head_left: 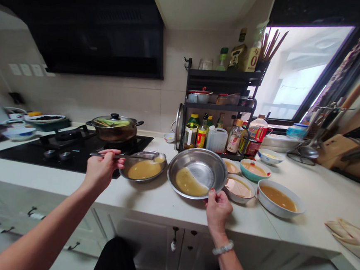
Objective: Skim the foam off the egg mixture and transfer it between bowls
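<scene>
My left hand [101,169] is closed around the handle of a metal spoon [134,155]. The spoon's head hangs over the right side of a shallow metal bowl [162,170], with some yellowish liquid in it. That bowl holds cloudy yellow-brown liquid. A second metal bowl [207,166] is tilted, its smaller pool of similar liquid gathered at the lower left. Its near right rim is pinched by my right hand [219,206], thumb on top and the other fingers partly hidden below.
Right of the metal bowls stand a white bowl [301,205] of brown liquid, a pinkish-filled bowl [252,190] and a green bowl [248,175]. A lidded pot [114,133] sits on the black stove [19,155]. Behind is a bottle rack [222,108]; a knife block [334,153] is far right.
</scene>
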`<state>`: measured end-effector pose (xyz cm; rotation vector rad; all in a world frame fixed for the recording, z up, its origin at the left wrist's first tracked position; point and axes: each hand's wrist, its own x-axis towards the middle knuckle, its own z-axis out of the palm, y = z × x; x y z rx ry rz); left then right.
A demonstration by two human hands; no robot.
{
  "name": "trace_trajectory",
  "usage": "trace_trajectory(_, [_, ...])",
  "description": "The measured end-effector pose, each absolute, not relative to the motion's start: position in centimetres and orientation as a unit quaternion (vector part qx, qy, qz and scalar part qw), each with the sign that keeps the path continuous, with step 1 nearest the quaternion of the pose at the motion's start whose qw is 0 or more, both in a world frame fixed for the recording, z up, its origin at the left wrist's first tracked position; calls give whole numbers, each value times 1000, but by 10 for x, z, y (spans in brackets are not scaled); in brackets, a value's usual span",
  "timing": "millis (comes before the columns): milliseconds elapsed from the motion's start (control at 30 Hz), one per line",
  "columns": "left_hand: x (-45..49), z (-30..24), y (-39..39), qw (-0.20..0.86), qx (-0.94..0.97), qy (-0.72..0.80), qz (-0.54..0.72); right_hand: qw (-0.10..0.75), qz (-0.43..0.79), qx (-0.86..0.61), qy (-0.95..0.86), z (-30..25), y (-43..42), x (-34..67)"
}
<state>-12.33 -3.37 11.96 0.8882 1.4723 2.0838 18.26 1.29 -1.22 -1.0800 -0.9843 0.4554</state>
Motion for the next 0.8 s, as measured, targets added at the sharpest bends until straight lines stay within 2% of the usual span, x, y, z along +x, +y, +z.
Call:
trace_trajectory(100, [-134,113,-40,135,383,554,727,721,194,-488,-452,-12,13,183])
trace_trajectory(267, [-140,96,-51,-55,517,639,567,716,188,-495,-456,-11,12,184])
trace_trajectory(367, [-139,90,-52,-163,584,626,491,714,191,-496,-455,-10,11,183])
trace_trajectory(433, [-135,89,-53,-194,607,607,474,715,194,-494,-456,-10,11,183])
trace_trajectory(533, [-124,93,-54,-178,601,602,495,715,194,-492,-458,-11,11,183])
trace_trajectory(700, [-92,99,-56,-46,586,577,567,711,164,-495,-471,-12,11,184])
trace_trajectory(800, [-74,95,-53,-4,609,545,576,708,155,-493,-482,-12,11,184])
